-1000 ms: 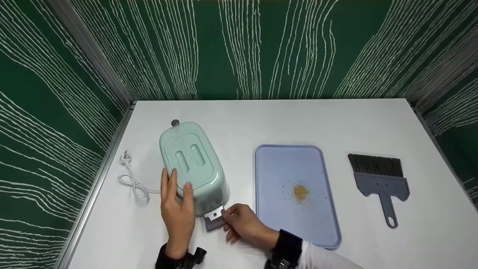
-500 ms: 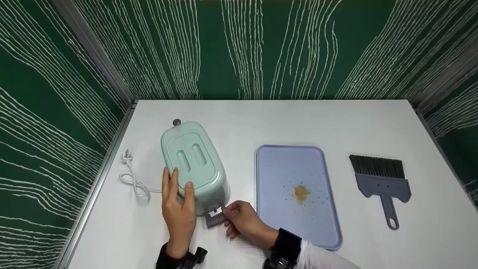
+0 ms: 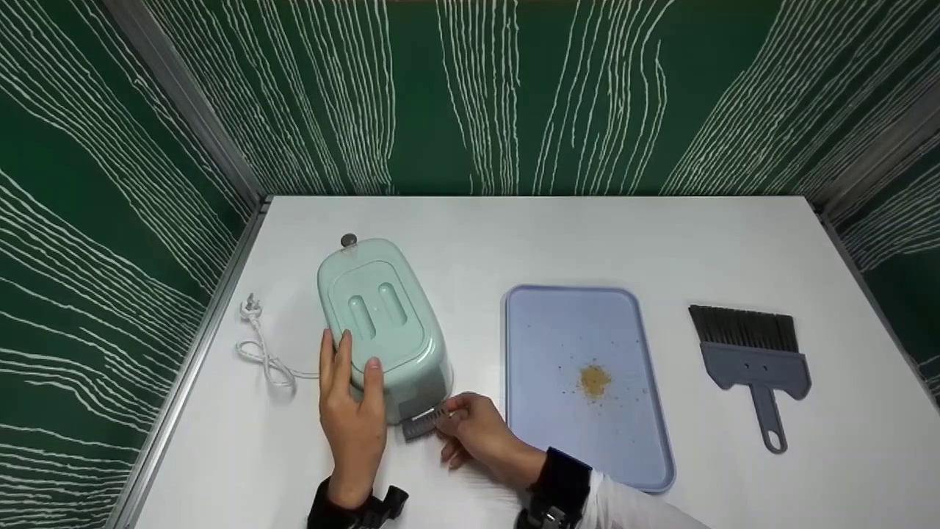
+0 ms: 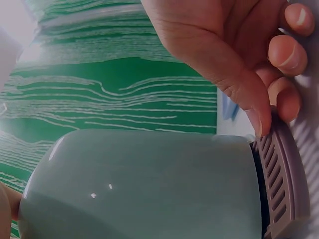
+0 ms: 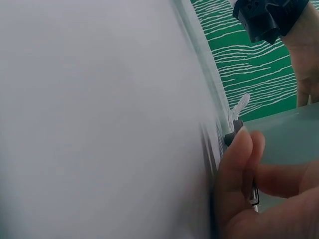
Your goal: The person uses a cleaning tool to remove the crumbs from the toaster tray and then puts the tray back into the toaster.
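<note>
A mint-green toaster with a lid bearing two oval recesses stands at the left of the table. My left hand rests against its near left edge, fingers spread and straight. At the toaster's near end, low down, is a grey slotted crumb tray. My right hand pinches the right end of its handle between thumb and fingers. In the left wrist view the slotted handle lies close against the toaster's base, with a thin dark gap between them. The rest of the crumb tray is hidden inside the toaster.
Right of the toaster lies a lavender tray with a small pile of yellowish crumbs. A grey hand brush with dark bristles lies at the far right. The white power cord is looped at the left, its plug unplugged.
My right hand has pushed the crumb tray farther into the toaster; its metal part, visible earlier, is now out of sight. My left hand has stayed on the toaster.
</note>
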### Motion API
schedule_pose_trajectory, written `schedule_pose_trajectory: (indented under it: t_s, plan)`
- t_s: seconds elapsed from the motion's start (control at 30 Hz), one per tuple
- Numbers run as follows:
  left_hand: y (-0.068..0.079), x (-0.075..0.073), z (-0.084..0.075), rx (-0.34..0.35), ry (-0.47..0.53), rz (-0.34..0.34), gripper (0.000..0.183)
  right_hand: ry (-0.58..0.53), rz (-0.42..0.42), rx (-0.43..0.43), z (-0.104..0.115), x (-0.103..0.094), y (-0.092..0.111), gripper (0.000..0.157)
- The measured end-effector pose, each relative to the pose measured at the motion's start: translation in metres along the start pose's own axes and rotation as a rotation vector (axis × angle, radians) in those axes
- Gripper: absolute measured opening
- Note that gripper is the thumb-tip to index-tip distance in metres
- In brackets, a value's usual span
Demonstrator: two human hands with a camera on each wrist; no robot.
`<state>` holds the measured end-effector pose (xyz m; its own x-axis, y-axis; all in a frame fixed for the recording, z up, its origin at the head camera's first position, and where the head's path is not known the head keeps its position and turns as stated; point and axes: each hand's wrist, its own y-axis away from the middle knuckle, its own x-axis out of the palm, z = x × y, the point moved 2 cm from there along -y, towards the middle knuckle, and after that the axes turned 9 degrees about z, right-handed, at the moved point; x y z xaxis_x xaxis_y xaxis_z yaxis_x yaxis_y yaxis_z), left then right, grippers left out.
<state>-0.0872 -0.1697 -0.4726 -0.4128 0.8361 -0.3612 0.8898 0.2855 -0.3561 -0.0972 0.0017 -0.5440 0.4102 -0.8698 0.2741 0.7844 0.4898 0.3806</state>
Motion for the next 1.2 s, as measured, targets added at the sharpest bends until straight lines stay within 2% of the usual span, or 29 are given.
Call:
schedule_pose_trajectory:
  t_s: [0.27, 1.2]
  plan:
    - [-0.0004, 0.0004, -0.0009, 0.007, -0.005, -0.005, 0.052, -0.009, -0.022, -0.005, 0.0013, 0.0006, -0.0005, 0.024]
    - [-0.0009, -0.0005, 0.0001, -0.009, -0.041, 0.001, 0.051, -0.053, -0.013, -0.021, -0.0015, -0.004, -0.0045, 0.02]
